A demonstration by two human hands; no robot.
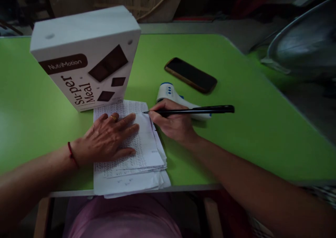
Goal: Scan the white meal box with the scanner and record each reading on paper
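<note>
My right hand [174,122] grips a black pen [207,110], its tip at the upper right part of a stack of written paper sheets [149,150]. Flat on the same sheets lies my left hand [110,136], fingers stretched out, with a ring on one finger and a red string at the wrist. Rows of small handwriting cover much of the top pages. Behind my right hand is a white and blue infrared thermometer [168,92], partly hidden by the hand and the pen.
A white box [105,38] with brown print stands upright at the back left, just behind the papers. A smartphone [191,75] lies beyond the thermometer on the green table [249,143]. A large silvery object [307,45] sits past the right edge.
</note>
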